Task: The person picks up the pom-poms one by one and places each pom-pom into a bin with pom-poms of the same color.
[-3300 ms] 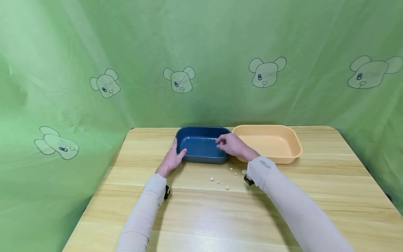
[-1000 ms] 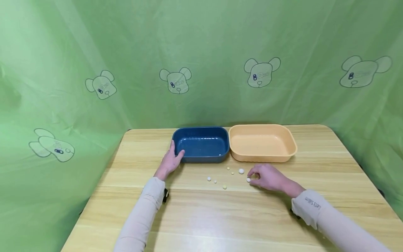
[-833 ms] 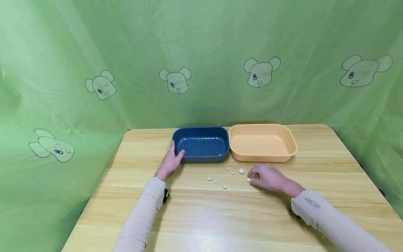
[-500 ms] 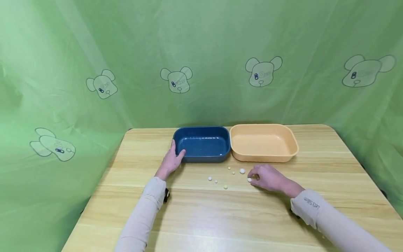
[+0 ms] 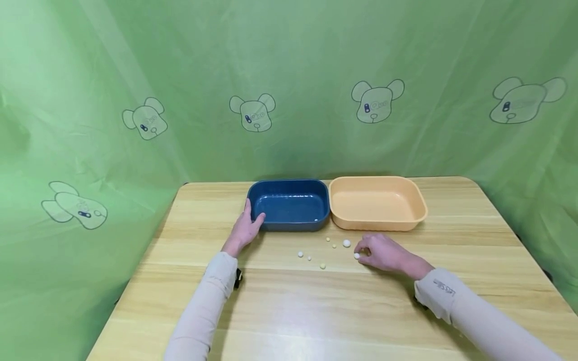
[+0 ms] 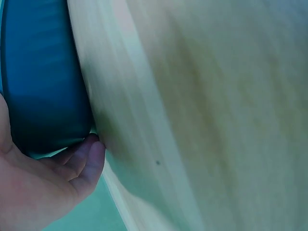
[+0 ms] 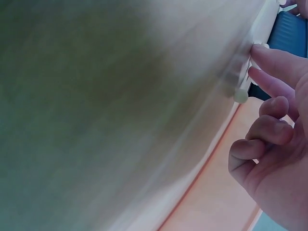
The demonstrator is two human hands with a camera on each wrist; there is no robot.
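Observation:
A dark blue plastic tub (image 5: 293,226) stands at the back of the table, and my left hand (image 5: 244,228) grips its front left corner, thumb at the front rim. The left wrist view shows curled fingers (image 6: 89,166) against the tub's end. To the right, my right hand (image 5: 384,251) pinches a small white ball (image 5: 356,255) at table level between thumb and index finger. A larger white ball (image 5: 346,243) lies just left of those fingertips. Inside the blue tub, near its front right corner, sits one tiny white ball (image 5: 316,220).
An orange tub (image 5: 379,224) adjoins the blue one on the right. Several small balls are scattered in front of them: a yellow ball (image 5: 322,266), a white ball (image 5: 300,254) and tinier pale ones. A green curtain (image 5: 307,140) hangs behind the wooden table (image 5: 289,301).
From above the blue tub, my right hand has moved right and down to the white ball on the table, then stayed there. A tiny ball now shows in the tub. My left hand stays put.

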